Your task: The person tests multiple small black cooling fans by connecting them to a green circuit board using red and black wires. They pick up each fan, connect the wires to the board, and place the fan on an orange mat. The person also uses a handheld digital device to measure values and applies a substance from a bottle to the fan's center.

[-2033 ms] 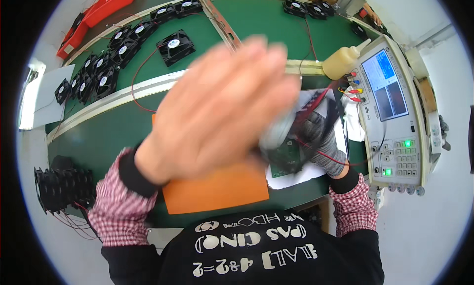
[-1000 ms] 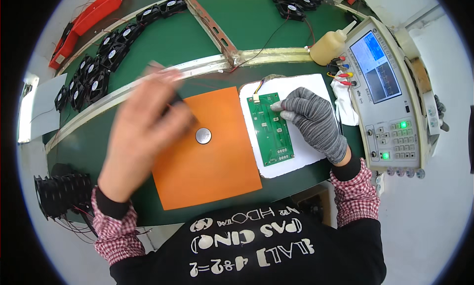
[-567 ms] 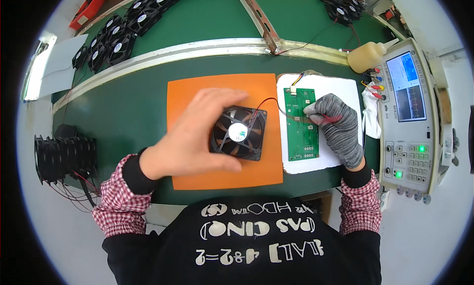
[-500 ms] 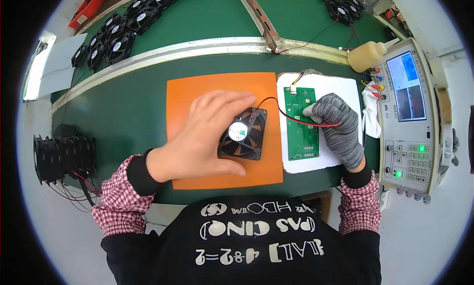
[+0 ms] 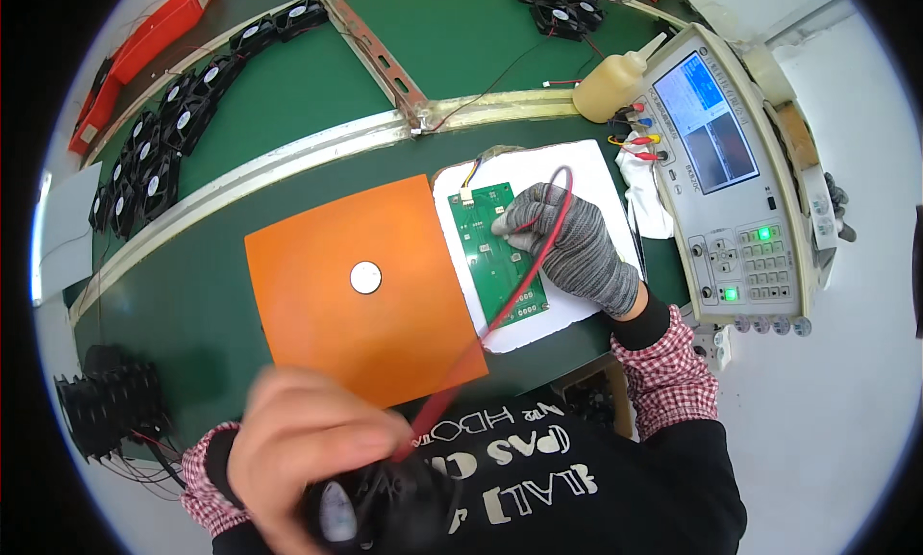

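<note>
My left hand (image 5: 312,449), bare and smeared by motion, is raised close to the camera at the lower left. It grips a black cooling fan (image 5: 394,507), blurred, with a pale round label. From the fan a red and black wire (image 5: 524,278) loops up to my right hand (image 5: 575,247). That hand wears a grey striped glove. Its fingers pinch the wire's end above a green circuit board (image 5: 495,271), hiding the tip. The board lies on a white pad (image 5: 586,175) and has a connector with coloured wires at its far end.
An orange mat (image 5: 336,228) with a white disc (image 5: 365,277) lies left of the pad. Several black fans (image 5: 183,117) stand beyond the rail, others are stacked at left (image 5: 113,401). A yellowish bottle (image 5: 611,87) and a test instrument (image 5: 731,209) stand at right.
My left hand has lifted the fan off the orange mat, toward me and up near the camera, uncovering the white disc. The wire is now stretched across. My right hand stays over the board.
</note>
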Tool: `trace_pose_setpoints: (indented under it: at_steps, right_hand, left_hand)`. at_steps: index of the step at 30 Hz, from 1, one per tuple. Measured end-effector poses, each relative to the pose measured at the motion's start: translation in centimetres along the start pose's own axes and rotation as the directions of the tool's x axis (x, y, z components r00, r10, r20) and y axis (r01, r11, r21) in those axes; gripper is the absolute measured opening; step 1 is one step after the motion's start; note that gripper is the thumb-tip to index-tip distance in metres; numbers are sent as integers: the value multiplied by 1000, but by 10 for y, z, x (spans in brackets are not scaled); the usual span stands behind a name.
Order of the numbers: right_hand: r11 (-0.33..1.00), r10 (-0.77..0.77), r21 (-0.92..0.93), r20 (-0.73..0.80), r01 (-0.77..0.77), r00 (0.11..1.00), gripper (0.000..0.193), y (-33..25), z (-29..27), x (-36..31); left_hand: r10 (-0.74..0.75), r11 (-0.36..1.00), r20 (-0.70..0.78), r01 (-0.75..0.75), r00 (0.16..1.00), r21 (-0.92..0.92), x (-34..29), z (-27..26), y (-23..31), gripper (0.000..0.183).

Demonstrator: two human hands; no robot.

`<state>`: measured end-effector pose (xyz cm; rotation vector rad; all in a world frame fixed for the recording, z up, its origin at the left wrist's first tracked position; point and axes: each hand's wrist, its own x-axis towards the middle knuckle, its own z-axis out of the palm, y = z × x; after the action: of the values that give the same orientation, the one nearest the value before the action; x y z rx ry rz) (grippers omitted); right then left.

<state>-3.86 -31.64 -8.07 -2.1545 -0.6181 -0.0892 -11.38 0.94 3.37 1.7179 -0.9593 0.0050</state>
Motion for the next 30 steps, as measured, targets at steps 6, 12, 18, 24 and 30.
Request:
trace_pose_setpoints:
  at_steps: [6,12,18,24,30]
  right_hand:
    - [997,1,-73,-14,-2,1000,15,-3,-4,-2]
    - [986,-123,-113,0,122,992,17,-6,-3,5]
    - [980,38,199,-92,-19,995,15,-9,-3,-2]
    - [987,83,146,-151,-61,985,35,-5,-2,-2]
    - [996,35,88,-145,-22,989,27,-6,1,1]
  left_hand:
    - [37,965,-66,-18,997,260,-20,-10,-17,56]
    - [634,14,69,-101,770,995,5,-10,-26,70]
    - [401,570,86,-322,912,756,133,-33,-90,107]
    - [42,191,-385,371,922,909,223,-124,-305,51]
    - [-76,213,-288,298,954,930,158,-156,-333,35]
